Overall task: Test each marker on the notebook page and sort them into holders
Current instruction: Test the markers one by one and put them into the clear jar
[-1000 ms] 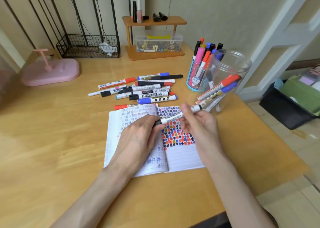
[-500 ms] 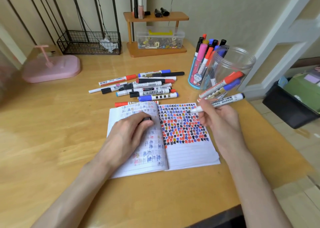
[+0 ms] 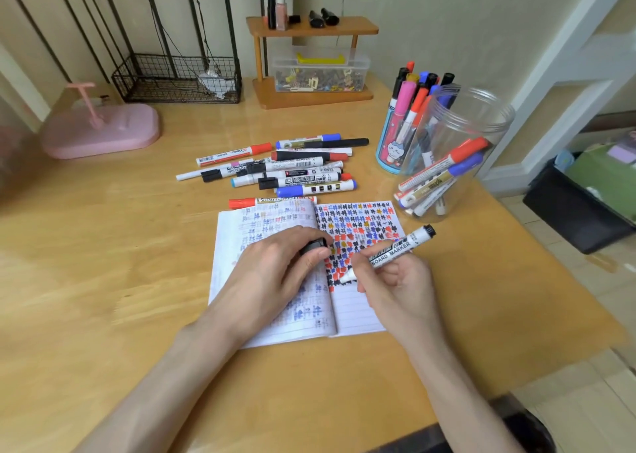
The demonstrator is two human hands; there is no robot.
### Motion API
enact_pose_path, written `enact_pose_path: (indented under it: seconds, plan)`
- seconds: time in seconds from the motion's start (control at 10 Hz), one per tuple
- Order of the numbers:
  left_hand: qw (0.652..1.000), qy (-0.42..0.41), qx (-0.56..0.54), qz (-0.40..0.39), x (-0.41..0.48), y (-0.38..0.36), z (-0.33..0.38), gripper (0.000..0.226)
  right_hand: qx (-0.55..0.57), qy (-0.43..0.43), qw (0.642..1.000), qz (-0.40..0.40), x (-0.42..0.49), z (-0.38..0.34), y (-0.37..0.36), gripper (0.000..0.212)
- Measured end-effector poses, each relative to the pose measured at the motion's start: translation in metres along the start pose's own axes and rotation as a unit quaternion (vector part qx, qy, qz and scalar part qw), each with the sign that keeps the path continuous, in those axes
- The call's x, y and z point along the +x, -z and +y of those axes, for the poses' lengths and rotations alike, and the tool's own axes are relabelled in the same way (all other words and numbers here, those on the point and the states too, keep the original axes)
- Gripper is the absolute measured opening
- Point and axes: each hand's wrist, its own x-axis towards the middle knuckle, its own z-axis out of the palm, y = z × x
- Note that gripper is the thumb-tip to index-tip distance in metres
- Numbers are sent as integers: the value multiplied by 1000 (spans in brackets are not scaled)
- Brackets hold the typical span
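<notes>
The right hand [image 3: 395, 280] grips an uncapped white-barrelled marker [image 3: 392, 251] like a pen. Its fingers [image 3: 366, 258] are curled round the barrel near the nib, and the tail slants up toward 2 o'clock, so the tip meets the right page of the notebook [image 3: 358, 315] at the lower edge of the block of red, blue and black test marks, just above the bare lines. The left hand [image 3: 272, 270] lies across the left page, probably to hold the open notebook flat against the writing pressure. Its fingers [image 3: 311, 256] are closed round what looks like the marker's black cap [image 3: 313, 244], kept close for recapping. The untested pile of markers [image 3: 292, 170] lies flat on the worktop [image 3: 103, 280] at 12 o'clock from the notebook, within easy reach of either hand. The two holders stand on the writing-hand side: the blue cup [image 3: 387, 153] at 1 o'clock with markers upright, and the clear jar [image 3: 481, 122] at 2 o'clock with several leaning inside. This is likely so that a tested marker drops in with a short reach.
</notes>
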Motion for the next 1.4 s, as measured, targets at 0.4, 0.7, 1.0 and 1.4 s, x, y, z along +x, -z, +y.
enact_pose_path:
  seconds: [0.4,0.7,1.0,1.4]
  plan:
    - [999,30,1,-21,-1,-1,-5,36,-43,32,999,-10,-2,4,0,19]
    - [999,32,0,-20,0,-2,-5,35,-50,40,998,-24,-2,7,-1,22]
    - [999,33,10,-18,0,-3,-7,34,-58,42,997,-28,-2,10,-1,18]
    - [1000,17,14,0,-1,-4,-6,36,-37,36,999,-16,0,11,1,23]
